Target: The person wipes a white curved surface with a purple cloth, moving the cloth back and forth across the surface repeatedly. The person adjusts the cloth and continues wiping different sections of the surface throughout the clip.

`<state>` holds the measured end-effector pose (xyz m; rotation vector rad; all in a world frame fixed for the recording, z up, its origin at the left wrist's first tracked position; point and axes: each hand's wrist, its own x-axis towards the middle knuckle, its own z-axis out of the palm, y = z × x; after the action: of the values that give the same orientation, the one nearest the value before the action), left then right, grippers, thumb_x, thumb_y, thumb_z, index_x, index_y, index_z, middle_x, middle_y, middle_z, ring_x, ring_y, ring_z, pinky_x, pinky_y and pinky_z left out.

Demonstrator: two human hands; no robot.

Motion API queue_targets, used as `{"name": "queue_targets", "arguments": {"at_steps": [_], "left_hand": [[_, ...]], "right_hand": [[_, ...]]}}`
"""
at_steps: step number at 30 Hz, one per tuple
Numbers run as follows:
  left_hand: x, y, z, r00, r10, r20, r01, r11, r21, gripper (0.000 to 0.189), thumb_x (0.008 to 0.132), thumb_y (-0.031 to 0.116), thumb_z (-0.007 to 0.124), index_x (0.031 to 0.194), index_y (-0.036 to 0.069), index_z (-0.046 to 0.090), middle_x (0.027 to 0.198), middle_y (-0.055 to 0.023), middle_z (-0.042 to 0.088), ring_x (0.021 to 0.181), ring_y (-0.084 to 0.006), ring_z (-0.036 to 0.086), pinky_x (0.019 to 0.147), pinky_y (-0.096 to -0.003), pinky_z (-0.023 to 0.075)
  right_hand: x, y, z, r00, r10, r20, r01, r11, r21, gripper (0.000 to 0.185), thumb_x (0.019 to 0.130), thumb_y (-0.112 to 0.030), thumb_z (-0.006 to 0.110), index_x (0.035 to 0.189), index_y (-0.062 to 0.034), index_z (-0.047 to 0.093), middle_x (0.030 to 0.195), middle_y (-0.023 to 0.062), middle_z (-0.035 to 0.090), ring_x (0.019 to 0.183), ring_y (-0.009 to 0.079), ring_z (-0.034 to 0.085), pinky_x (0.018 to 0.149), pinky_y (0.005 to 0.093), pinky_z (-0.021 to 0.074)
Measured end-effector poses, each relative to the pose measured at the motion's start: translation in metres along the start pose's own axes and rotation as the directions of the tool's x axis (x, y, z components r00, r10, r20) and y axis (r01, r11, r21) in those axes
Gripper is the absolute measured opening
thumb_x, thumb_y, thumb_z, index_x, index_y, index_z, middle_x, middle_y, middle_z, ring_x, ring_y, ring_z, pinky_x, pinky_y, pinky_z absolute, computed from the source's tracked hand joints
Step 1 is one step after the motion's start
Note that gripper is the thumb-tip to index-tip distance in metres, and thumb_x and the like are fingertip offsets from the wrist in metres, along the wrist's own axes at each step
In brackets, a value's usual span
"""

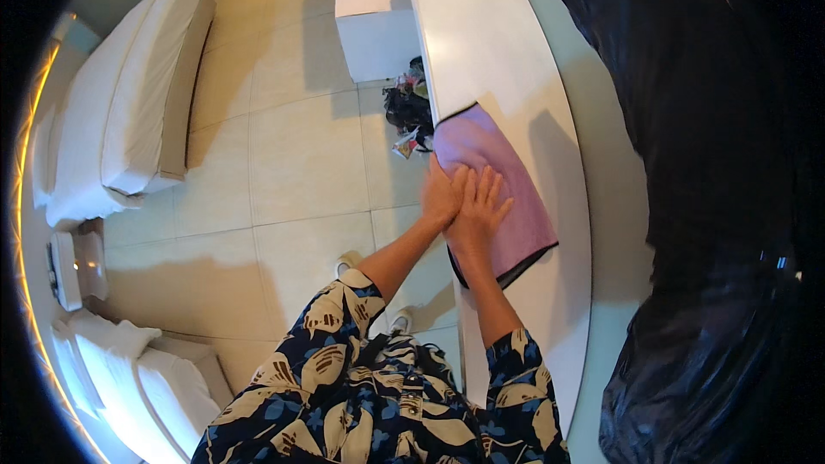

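A folded purple cloth [493, 142] with black edging lies on a long white countertop [483, 32], its left side at the counter's front edge. My right hand [475, 212] rests flat on the cloth with its fingers spread. Close against it, my left hand [441, 196] touches the cloth's left side and looks slightly blurred. Some left fingertips meet or tuck beside the right hand, so whether they pinch the fabric is unclear.
Below the counter's front edge, a black bag with loose litter [409, 109] sits on the tiled floor [309, 161]. A white cabinet [377, 38] stands beyond it. Two white beds [138, 90] are at left. A large black covering [696, 142] hangs along the right wall.
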<state>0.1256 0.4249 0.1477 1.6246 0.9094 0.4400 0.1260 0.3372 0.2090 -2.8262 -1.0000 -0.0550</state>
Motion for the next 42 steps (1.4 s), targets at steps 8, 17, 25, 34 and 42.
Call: {"name": "queue_targets", "arguments": {"at_steps": [8, 17, 25, 34, 42], "left_hand": [[0.032, 0.051, 0.002, 0.994, -0.106, 0.028, 0.106, 0.994, 0.005, 0.082, 0.084, 0.043, 0.057, 0.144, 0.003, 0.019, 0.124, -0.0315, 0.047, 0.105, -0.0488, 0.053, 0.089, -0.0512, 0.0440], [0.057, 0.050, 0.007, 0.995, -0.095, 0.032, 0.097, 0.994, -0.052, 0.080, 0.084, 0.044, 0.055, 0.143, 0.003, 0.021, 0.128, -0.0321, 0.044, 0.106, -0.0505, 0.053, 0.089, -0.0517, 0.0447], [0.128, 0.066, -0.007, 0.993, -0.096, 0.061, 0.096, 0.995, 0.014, 0.080, 0.085, 0.045, 0.054, 0.143, 0.000, 0.022, 0.128, -0.0331, 0.046, 0.109, -0.0495, 0.052, 0.094, -0.0502, 0.0419], [0.228, 0.049, -0.023, 0.996, -0.049, 0.069, 0.051, 0.999, -0.017, 0.084, 0.082, 0.050, 0.054, 0.141, -0.002, 0.027, 0.121, -0.0334, 0.053, 0.109, -0.0464, 0.055, 0.092, -0.0465, 0.0433], [0.243, 0.075, -0.042, 0.996, 0.029, 0.085, -0.031, 0.999, 0.024, 0.086, 0.082, 0.049, 0.053, 0.140, -0.008, 0.026, 0.122, -0.0362, 0.051, 0.112, -0.0475, 0.052, 0.095, -0.0457, 0.0415]], "right_hand": [[0.047, 0.006, 0.005, 0.995, -0.027, -0.096, 0.015, 0.991, -0.130, 0.072, 0.082, -0.030, 0.059, 0.144, -0.0068, 0.031, 0.153, 0.0183, 0.022, 0.142, 0.0373, 0.016, 0.107, 0.0645, 0.0110], [0.073, 0.002, -0.003, 0.996, -0.050, -0.069, 0.045, 0.997, -0.064, 0.072, 0.080, -0.026, 0.060, 0.143, -0.0047, 0.032, 0.152, 0.0205, 0.023, 0.141, 0.0389, 0.018, 0.107, 0.0641, 0.0129], [0.139, -0.021, -0.006, 0.998, -0.017, -0.061, 0.017, 1.000, -0.009, 0.076, 0.075, -0.024, 0.066, 0.142, -0.0042, 0.034, 0.150, 0.0219, 0.026, 0.140, 0.0402, 0.020, 0.106, 0.0653, 0.0150], [0.222, -0.051, 0.011, 0.996, -0.021, -0.085, 0.027, 0.997, 0.077, 0.080, 0.070, -0.024, 0.069, 0.140, -0.0040, 0.036, 0.149, 0.0216, 0.027, 0.140, 0.0398, 0.020, 0.105, 0.0679, 0.0132], [0.237, -0.063, 0.002, 0.990, 0.001, -0.138, 0.021, 0.988, 0.155, 0.082, 0.068, -0.023, 0.072, 0.140, -0.0046, 0.036, 0.149, 0.0214, 0.027, 0.140, 0.0398, 0.020, 0.104, 0.0684, 0.0130]]}}
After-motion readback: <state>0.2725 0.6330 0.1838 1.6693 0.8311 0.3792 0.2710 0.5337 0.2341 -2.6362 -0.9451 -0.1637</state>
